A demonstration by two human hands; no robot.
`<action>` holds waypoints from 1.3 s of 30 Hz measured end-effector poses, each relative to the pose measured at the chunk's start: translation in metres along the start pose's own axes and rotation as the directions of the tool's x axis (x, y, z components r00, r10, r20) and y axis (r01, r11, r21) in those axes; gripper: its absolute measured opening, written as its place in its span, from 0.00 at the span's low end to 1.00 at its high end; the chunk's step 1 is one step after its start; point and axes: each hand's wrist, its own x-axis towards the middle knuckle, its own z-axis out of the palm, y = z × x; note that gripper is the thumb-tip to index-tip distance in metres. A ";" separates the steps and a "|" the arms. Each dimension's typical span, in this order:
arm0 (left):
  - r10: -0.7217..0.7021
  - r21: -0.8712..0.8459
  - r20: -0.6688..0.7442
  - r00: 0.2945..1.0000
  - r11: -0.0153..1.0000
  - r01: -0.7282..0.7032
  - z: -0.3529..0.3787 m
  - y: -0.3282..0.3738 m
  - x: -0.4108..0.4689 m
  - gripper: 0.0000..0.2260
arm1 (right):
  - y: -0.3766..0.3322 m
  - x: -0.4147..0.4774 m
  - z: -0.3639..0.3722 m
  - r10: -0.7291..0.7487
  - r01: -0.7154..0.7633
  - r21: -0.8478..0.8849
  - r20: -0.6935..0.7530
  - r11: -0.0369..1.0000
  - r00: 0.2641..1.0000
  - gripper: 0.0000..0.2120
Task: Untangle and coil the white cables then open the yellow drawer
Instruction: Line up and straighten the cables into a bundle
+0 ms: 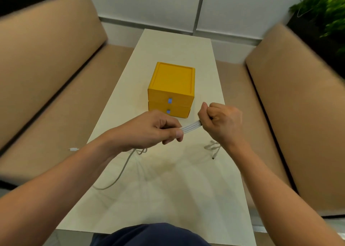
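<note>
Coiling step: my left hand (149, 128) and right hand (221, 122) each clench the cables (190, 126) stretched between them. Next: wind in slack; drawer (180, 100), twelve o'clock, unopened.

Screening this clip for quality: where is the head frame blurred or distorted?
Head view: edges smear and bow, sofas and plant streaked; centre sharper, yellow drawer unit and white cables between left hand and right hand readable; lighting even, soft shadows on table.

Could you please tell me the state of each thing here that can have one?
White cables: parallel strands stretched between both hands, ends trailing onto the table.
Left hand: pinching the cables.
Right hand: gripping the cables.
Upper yellow drawer: closed.
Lower yellow drawer: closed.
</note>
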 end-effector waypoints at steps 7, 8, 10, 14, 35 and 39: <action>-0.014 0.023 -0.011 1.000 1.000 0.014 -0.006 -0.007 0.003 0.10 | 0.004 0.009 -0.035 0.027 -0.123 0.330 0.279 0.936 0.960 0.27; -0.012 0.031 -0.016 1.000 0.999 0.012 -0.006 -0.007 0.004 0.10 | 0.005 0.012 -0.040 0.039 -0.157 0.292 0.373 0.944 0.927 0.27; -0.010 0.057 -0.028 1.000 0.998 0.011 -0.005 -0.007 0.006 0.10 | 0.004 0.016 -0.049 0.040 -0.121 0.130 0.503 0.984 0.863 0.26; -0.006 0.112 -0.019 1.000 0.994 0.008 -0.004 -0.001 0.008 0.10 | -0.023 0.022 -0.066 -0.031 -0.168 0.244 0.646 0.955 0.763 0.19; 0.053 0.047 -0.003 0.999 0.998 -0.052 -0.008 -0.005 0.000 0.11 | -0.034 0.029 -0.085 -0.066 -0.313 0.411 0.688 0.856 0.723 0.07; 0.087 -0.094 -0.025 0.996 0.992 -0.089 -0.008 -0.006 -0.002 0.12 | -0.033 0.032 -0.090 -0.023 -0.367 0.424 0.680 0.828 0.733 0.12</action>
